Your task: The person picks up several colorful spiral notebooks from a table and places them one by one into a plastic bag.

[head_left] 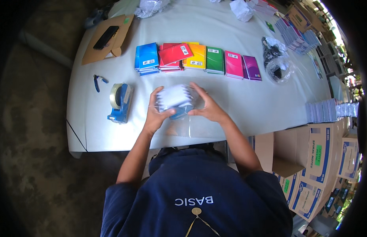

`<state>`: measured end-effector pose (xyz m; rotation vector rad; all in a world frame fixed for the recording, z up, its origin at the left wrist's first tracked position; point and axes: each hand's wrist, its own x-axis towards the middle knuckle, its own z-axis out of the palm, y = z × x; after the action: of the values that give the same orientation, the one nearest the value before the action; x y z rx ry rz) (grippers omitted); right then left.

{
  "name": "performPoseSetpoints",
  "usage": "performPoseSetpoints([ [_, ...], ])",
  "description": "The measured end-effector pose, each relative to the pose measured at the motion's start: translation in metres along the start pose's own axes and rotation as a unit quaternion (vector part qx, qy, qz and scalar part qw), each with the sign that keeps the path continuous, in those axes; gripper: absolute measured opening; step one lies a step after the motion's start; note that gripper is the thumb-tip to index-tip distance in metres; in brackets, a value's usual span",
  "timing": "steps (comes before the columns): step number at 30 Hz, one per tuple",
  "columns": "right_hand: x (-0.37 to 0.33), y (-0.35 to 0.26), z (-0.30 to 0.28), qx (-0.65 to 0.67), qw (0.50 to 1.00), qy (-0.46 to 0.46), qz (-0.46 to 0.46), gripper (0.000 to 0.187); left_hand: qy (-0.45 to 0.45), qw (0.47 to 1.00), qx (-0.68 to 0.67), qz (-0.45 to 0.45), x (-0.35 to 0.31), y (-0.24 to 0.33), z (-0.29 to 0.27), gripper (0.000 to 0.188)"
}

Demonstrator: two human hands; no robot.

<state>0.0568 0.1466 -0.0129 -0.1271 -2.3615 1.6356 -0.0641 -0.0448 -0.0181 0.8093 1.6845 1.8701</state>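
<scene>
Between my two hands is a stack of small spiral notebooks (173, 96) in clear plastic, blurred by motion, with white page edges and a bit of blue showing. My left hand (156, 114) grips its left side, thumb at the near edge. On the opposite side, my right hand (209, 108) has its fingers and thumb around the stack. Loose clear plastic hangs toward me. Beyond my hands, spiral notebooks stand in a row of piles: blue (147, 55), red (175, 54), yellow (196, 55), green (214, 59), pink (234, 63) and purple (252, 67).
A blue tape dispenser (120, 103) sits left of my hands, with small blue-handled nippers (97, 83) beyond it. A dark phone (106, 37) lies on flat cardboard (92, 55). Clear plastic bags (279, 69) are at right; an open carton (290, 148) stands beside the table.
</scene>
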Motion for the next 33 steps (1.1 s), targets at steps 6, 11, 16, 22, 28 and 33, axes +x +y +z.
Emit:
performPoseSetpoints([
  [6, 0.022, -0.025, 0.019, 0.011, 0.993, 0.027, -0.113, 0.047, -0.093, 0.889, 0.415, 0.171, 0.021, 0.043, -0.020, 0.041],
  [11, 0.007, -0.001, -0.006, 0.305, 0.929, 0.187, -0.097, 0.080, 0.060, 0.984, 0.150, 0.071, 0.007, 0.042, -0.027, 0.077],
  [16, 0.000, 0.023, 0.030, 0.016, 0.999, 0.041, -0.033, 0.098, -0.014, 0.990, 0.131, 0.055, -0.014, -0.016, -0.009, 0.095],
  [22, 0.019, 0.012, 0.075, 0.174, 0.953, 0.249, -0.009, 0.029, 0.148, 0.964, 0.212, 0.069, -0.022, -0.021, 0.030, 0.052],
  [28, 0.019, 0.008, 0.079, 0.166, 0.947, 0.274, 0.020, 0.024, 0.171, 0.807, 0.541, 0.166, -0.037, -0.009, 0.039, 0.033],
  [33, 0.014, -0.004, 0.064, -0.173, 0.949, 0.263, -0.015, 0.041, 0.034, 0.796, 0.592, 0.121, -0.025, 0.012, 0.051, 0.075],
])
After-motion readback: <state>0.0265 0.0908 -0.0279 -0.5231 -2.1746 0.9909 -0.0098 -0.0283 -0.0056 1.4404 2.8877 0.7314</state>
